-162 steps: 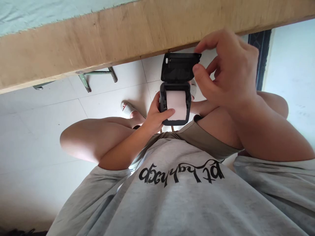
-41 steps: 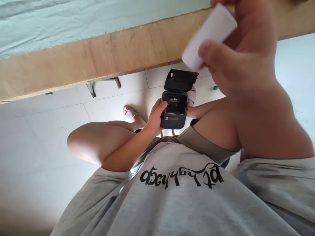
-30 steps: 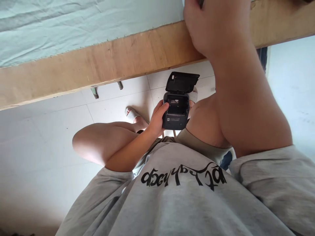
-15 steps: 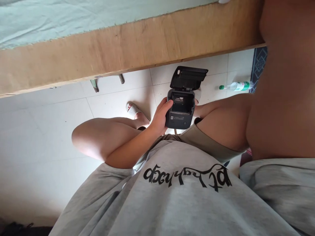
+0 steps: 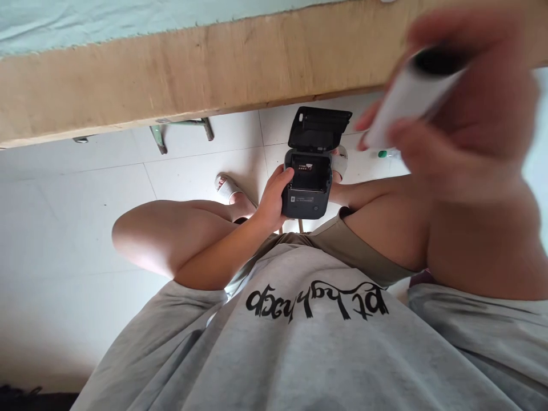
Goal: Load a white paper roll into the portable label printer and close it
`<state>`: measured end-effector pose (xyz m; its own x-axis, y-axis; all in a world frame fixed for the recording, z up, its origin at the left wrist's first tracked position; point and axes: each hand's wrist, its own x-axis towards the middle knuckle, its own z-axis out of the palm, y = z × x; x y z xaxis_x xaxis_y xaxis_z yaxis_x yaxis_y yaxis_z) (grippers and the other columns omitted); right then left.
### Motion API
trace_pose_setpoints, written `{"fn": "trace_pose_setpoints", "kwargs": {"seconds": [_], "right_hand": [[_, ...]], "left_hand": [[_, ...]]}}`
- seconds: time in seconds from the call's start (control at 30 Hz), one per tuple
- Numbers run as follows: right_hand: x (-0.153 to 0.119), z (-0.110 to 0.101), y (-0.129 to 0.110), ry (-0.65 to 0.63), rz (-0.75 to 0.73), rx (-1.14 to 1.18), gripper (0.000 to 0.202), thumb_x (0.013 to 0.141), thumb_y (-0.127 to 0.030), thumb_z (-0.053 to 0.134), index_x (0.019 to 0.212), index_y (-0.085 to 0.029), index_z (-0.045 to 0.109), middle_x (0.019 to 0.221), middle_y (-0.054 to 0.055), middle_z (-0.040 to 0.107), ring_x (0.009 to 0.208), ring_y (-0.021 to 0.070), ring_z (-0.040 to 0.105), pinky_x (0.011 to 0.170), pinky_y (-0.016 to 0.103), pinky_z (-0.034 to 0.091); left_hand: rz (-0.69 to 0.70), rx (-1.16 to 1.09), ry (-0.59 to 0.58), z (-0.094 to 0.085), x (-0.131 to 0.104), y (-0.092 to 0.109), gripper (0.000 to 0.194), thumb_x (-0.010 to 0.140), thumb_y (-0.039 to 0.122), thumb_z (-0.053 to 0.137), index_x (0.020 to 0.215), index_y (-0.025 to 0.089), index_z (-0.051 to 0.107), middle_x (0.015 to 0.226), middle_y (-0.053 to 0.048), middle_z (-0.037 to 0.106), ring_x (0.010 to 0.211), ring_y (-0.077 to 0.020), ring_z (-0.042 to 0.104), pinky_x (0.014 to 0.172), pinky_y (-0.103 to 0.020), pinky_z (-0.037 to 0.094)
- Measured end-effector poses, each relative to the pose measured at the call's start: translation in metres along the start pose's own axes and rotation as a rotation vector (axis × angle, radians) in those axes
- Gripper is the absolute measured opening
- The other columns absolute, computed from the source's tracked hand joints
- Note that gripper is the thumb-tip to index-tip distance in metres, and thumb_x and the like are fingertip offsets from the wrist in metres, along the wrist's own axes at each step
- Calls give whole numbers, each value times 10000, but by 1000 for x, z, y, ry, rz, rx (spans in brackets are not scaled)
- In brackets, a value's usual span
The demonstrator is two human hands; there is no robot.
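Wooden table edge (image 5: 192, 68) across top, pale green cloth (image 5: 128, 23) above. White tiled floor (image 5: 64, 228). Sandal (image 5: 225, 186) near metal leg (image 5: 159, 140). Grey printed shirt (image 5: 299, 354).

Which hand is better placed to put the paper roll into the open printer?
Right. The right hand already grips the paper roll, raised above the printer. The left hand wraps the printer's side, steadying it with the lid up and the bay empty.

Printer (image 5: 307, 191) in left hand (image 5: 270, 201) between knees, paper roll (image 5: 406, 100) in right hand (image 5: 462, 120) — above, right
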<state>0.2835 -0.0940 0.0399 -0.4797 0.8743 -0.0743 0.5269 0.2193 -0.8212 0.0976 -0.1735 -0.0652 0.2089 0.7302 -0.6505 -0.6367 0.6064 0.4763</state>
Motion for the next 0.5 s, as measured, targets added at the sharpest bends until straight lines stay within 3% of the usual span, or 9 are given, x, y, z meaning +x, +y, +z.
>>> {"fn": "trace_pose_setpoints", "kwargs": {"seconds": [0.07,0.17,0.3,0.4,0.5], "right_hand": [[2,15,0,-104,-52,-149,523,859,-483,521,1343,-337,388,1362,-28,493,1011,15,580,856,193,500],[9,32,8,-175,28,-301,480,783,-427,643,1220,-259,537,1173,5,592,942,52,549,727,191,382],[11,45,15,-227,121,-466,305,809,-386,608,1013,-161,584,1099,39,558,736,1,348,656,189,188],[9,50,18,-271,146,-531,244,842,-363,544,952,-149,581,1073,47,528,685,-4,205,650,194,152],[7,52,20,-306,146,-546,243,862,-372,503,951,-163,586,1051,37,533,682,8,170,661,198,150]], "left_hand": [[0,2,1,0,2,-2,356,785,486,695,959,188,606,901,-26,713,795,-170,679,707,-276,553],[13,0,31,0,7,-5,315,797,486,681,900,204,587,801,4,680,689,-128,628,650,-255,525],[20,2,48,1,10,-6,349,779,501,689,911,197,582,766,9,644,645,-119,611,583,-249,491],[28,1,42,4,10,-6,355,774,499,689,919,193,584,781,12,635,662,-115,621,576,-241,489],[37,1,41,5,9,-6,345,780,499,693,891,196,574,766,24,618,661,-104,619,582,-234,496]]}}
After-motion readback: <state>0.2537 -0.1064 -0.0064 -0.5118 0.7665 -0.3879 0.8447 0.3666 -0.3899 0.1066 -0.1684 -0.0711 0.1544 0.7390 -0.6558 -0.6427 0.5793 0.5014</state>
